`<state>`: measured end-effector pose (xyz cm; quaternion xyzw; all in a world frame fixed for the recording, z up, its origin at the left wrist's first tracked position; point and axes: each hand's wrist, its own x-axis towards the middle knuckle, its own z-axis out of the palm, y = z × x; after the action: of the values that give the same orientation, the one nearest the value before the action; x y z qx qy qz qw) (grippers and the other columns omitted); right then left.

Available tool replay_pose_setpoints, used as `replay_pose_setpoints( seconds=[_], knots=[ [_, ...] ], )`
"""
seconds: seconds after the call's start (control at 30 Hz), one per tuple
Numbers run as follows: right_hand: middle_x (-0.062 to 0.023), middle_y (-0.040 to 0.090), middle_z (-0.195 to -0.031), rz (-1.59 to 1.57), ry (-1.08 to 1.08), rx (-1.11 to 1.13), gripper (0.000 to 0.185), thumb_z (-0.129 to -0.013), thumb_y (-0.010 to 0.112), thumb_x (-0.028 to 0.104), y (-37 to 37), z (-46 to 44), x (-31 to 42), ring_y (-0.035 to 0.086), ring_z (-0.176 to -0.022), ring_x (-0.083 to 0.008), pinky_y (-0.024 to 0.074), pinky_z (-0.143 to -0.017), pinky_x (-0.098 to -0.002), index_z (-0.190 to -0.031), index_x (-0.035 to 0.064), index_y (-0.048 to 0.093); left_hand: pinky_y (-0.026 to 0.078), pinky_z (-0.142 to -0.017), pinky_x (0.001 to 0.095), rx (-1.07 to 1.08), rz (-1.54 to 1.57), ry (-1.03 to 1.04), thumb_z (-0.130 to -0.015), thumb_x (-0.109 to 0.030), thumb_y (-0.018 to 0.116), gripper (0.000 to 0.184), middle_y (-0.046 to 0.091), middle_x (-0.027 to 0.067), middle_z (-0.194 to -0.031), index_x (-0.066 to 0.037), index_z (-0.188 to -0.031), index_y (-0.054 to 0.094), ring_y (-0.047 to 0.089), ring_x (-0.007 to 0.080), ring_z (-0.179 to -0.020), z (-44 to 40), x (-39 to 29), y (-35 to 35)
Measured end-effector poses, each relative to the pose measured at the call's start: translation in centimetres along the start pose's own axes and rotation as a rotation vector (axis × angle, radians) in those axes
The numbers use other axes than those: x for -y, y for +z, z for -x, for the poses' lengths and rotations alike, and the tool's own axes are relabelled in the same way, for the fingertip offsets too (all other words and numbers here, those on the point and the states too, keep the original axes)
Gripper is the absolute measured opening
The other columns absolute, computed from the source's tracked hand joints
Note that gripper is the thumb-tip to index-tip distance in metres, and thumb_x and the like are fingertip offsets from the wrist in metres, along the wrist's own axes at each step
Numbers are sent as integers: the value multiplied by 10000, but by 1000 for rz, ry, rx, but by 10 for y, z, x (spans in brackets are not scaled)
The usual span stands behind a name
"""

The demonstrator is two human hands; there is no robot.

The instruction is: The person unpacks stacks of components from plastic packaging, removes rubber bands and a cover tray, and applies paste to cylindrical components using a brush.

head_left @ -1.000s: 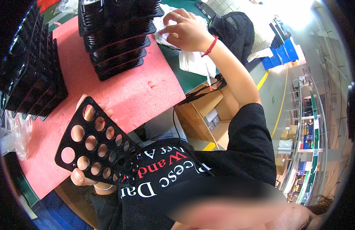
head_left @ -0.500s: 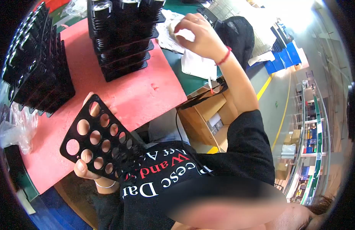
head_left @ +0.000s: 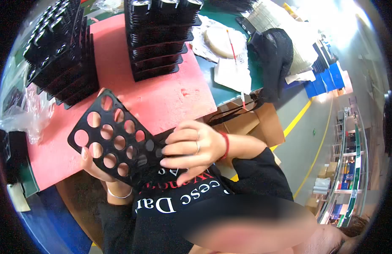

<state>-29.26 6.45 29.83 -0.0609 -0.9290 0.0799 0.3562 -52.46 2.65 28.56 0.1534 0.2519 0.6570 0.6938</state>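
Note:
A black plate with rows of round holes [head_left: 113, 136] is tilted in front of the black shirt. My left hand [head_left: 96, 167] grips it from behind and below, with the thumb on its lower left edge and fingers showing through the holes. My right hand [head_left: 196, 148] is at the plate's right end, fingers spread and nothing visible between them. Whether its fingertips touch the plate is unclear. Beyond the plate, a pink foam sheet [head_left: 115, 51] bears two stacks of black trays, a left stack [head_left: 65, 63] and a right stack [head_left: 158, 42].
At the back right, a round pale object [head_left: 219, 41] lies on crumpled white wrapping, beside a red-tipped stick [head_left: 231, 43]. Black mesh fabric [head_left: 277, 55] hangs at the table's right edge. Clear plastic [head_left: 35, 112] lies at the left. A cardboard box [head_left: 268, 125] stands below the table edge.
My right hand has come down from the white wrapping to the plate's right end, uncovering the round pale object. My left hand still holds the plate. The stacks appear farther right as the view shifts.

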Motion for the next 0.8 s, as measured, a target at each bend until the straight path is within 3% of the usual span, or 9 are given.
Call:
replay_pose_setpoints(
  seconds=[0.1, 0.27, 0.33, 0.4, 0.5, 0.53, 0.63, 0.7, 0.8],
  knots=[
    [-68, 593, -1088, 8, 14, -54, 468, -746, 689, 477, 19, 1, 4, 554, -958, -230, 463, -790, -379, -1082, 152, 650, 502, -889, 430, 4, 189, 121, -783, -571, 423, 870, 330, 212, -1405, -43, -1437, 197, 485, 346, -1170, -8, -2, 20],
    [-18, 598, -1033, 202, -95, -172, 288, -706, 618, 115, 23, -2, 6, 537, -872, -179, 474, -706, -301, -975, 161, 711, 358, -1024, 483, -14, 625, 52, -788, -655, 360, 884, 400, 215, -1353, -15, -1395, 293, 446, 335, -1199, -4, 8, 6],
    [-29, 592, -998, 151, -135, -299, 299, -668, 637, 91, 31, -5, 4, 554, -871, -178, 495, -647, -266, -945, 157, 726, 342, -1049, 418, 375, 246, 293, -805, -689, 369, 901, 341, 185, -1413, -44, -1422, 245, 417, 314, -1240, 1, 8, 13],
    [-43, 579, -1019, 92, -124, -323, 327, -639, 682, 50, 34, -13, 5, 572, -885, -190, 523, -670, -276, -949, 149, 720, 416, -992, 463, 89, 68, 268, -813, -663, 420, 898, 363, 188, -1388, -42, -1429, 216, 435, 306, -1234, 16, 10, 38],
    [-56, 570, -1050, 25, -105, -328, 346, -649, 705, 27, 43, -23, 7, 585, -900, -208, 536, -711, -293, -976, 142, 707, 407, -997, 436, 185, -441, -93, -778, -682, 501, 946, 300, 144, -1414, -85, -1440, 185, 379, 289, -1271, 30, -11, 41],
    [-58, 570, -1054, 6, -91, -328, 344, -656, 702, 29, 44, -25, 8, 589, -904, -212, 536, -705, -297, -981, 141, 705, 408, -991, 404, 393, -450, 203, -780, -684, 497, 935, 265, 149, -1428, -88, -1433, 192, 423, 261, -1227, 35, -1, 37],
    [-53, 591, -1051, -13, -76, -363, 314, -686, 701, 55, 55, -33, 6, 595, -922, -221, 529, -682, -308, -988, 142, 704, 412, -982, 375, 540, -276, 357, -818, -609, 500, 858, 276, 168, -1410, -71, -1419, 208, 448, 238, -1194, 28, 2, 26],
    [-42, 621, -1048, 20, -72, -380, 262, -738, 680, 103, 57, -31, 3, 593, -936, -216, 525, -669, -308, -995, 147, 705, 410, -982, 364, 265, -452, 225, -840, -570, 496, 811, 305, 163, -1394, -62, -1410, 221, 450, 233, -1194, 36, 2, 30],
    [-71, 639, -1053, 50, -129, -322, 234, -769, 649, 132, 43, -27, -5, 623, -946, -238, 533, -685, -314, -996, 105, 698, 408, -991, 322, 310, -249, 216, -904, -381, 527, 654, 484, 125, -1250, -27, -1382, 256, 492, 193, -1148, 26, 17, 20]
  ],
)
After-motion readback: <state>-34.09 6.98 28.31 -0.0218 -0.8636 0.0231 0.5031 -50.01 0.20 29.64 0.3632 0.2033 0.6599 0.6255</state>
